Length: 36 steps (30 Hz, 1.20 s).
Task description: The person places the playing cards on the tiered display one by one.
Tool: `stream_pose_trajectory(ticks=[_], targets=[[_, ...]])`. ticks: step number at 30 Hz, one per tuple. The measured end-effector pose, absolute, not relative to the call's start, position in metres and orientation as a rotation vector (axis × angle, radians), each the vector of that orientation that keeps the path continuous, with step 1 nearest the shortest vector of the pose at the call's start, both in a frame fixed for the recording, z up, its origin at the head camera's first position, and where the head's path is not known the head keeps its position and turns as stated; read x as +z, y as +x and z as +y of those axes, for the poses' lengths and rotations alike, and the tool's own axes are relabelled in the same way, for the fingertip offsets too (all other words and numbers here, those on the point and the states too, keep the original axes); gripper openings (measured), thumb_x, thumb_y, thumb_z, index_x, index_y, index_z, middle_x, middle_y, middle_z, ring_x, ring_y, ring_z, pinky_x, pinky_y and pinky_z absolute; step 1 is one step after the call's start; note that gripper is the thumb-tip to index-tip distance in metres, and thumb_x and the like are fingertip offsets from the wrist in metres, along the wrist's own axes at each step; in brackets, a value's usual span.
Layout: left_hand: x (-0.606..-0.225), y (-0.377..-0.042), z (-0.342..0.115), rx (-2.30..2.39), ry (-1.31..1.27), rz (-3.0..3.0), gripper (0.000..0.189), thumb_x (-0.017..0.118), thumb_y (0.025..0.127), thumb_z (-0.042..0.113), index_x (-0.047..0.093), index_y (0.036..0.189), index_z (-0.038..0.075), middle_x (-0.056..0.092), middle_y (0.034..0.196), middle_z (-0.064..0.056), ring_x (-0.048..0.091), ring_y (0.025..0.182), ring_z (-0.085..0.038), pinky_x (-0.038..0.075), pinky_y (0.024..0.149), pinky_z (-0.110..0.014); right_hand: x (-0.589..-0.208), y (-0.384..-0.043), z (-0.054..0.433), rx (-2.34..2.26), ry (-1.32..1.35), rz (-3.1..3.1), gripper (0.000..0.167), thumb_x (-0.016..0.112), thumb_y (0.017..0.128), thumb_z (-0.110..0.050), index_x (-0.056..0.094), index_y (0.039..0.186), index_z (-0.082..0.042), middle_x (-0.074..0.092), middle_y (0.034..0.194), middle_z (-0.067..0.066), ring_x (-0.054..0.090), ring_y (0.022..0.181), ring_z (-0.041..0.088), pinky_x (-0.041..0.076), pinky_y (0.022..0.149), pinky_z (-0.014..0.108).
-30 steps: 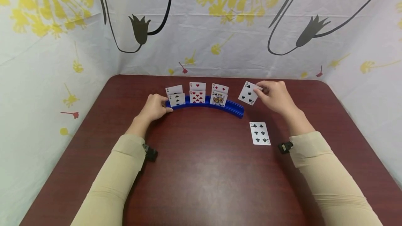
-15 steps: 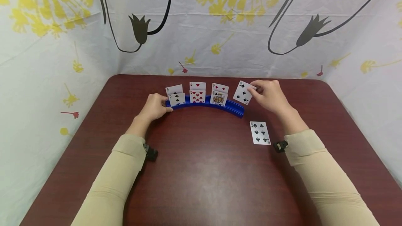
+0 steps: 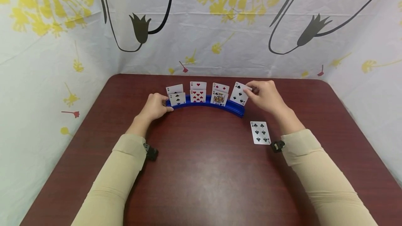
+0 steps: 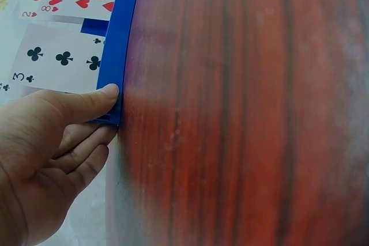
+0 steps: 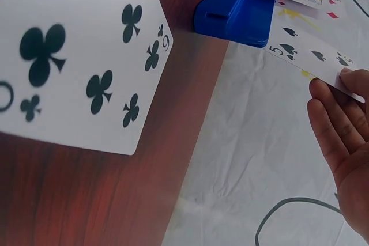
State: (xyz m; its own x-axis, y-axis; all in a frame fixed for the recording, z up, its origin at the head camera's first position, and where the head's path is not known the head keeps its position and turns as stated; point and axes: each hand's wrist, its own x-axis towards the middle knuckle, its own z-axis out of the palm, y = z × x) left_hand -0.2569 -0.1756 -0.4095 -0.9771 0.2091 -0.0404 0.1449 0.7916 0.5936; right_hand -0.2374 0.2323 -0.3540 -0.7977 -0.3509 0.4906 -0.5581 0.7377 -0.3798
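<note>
A curved blue card holder (image 3: 235,109) stands toward the back of the table. My left hand (image 3: 153,107) grips its left end, thumb (image 4: 104,97) on the front and fingers behind. At the other end, my right hand (image 3: 266,95) pinches a five of spades (image 3: 238,93) by its right edge. The card is tilted, its lower edge at the holder's right end; whether it sits in the slot I cannot tell. Paired cards stand in the holder: three of clubs (image 3: 177,99) before a black ace, eight of hearts (image 3: 198,96) before two of hearts, king of clubs (image 3: 218,98) before five of diamonds.
A six of clubs (image 3: 260,133) lies face up on the brown table (image 3: 207,170), just in front of the right hand. Behind the table's far edge hangs a white patterned cloth (image 3: 176,27), which also covers both sides.
My right hand has moved left with the five of spades, bringing it from beside the holder to over its right end. The left hand has stayed where it was.
</note>
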Motion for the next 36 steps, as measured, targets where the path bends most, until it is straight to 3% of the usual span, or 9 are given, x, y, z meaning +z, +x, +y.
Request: stream_pose_trajectory(ticks=[19, 29, 36], targets=[[-0.409, -0.256, -0.176, 0.926, 0.297, 2.876, 0.056, 0.082, 0.088, 0.017, 0.062, 0.135, -0.007, 0.070, 0.118, -0.023, 0.067, 0.107, -0.031, 0.054, 0.094, -0.047, -0.355, -0.235, 0.230, 0.733, 0.716, -2.589, 0.012, 0.073, 0.093, -0.010, 0.076, 0.097, 0.002, 0.073, 0.076, 0.011, 0.069, 0.065, 0.021, 0.056, 0.063, 0.041], [-0.409, -0.256, -0.177, 0.916, 0.304, 2.881, 0.055, 0.081, 0.088, 0.017, 0.062, 0.134, -0.006, 0.070, 0.119, -0.024, 0.067, 0.107, -0.032, 0.054, 0.095, -0.047, -0.362, -0.230, 0.231, 0.600, 0.818, -2.657, 0.011, 0.071, 0.096, -0.010, 0.075, 0.099, 0.000, 0.067, 0.069, 0.005, 0.054, 0.056, 0.015, 0.048, 0.058, 0.038], [-0.410, -0.256, -0.177, 0.927, 0.310, 2.881, 0.055, 0.082, 0.087, 0.017, 0.063, 0.134, -0.007, 0.069, 0.119, -0.024, 0.068, 0.108, -0.033, 0.054, 0.095, -0.047, -0.362, -0.224, 0.237, 0.609, 0.759, -2.804, 0.031, 0.074, 0.095, -0.019, 0.070, 0.117, 0.002, 0.073, 0.082, 0.009, 0.069, 0.072, 0.022, 0.056, 0.070, 0.045]])
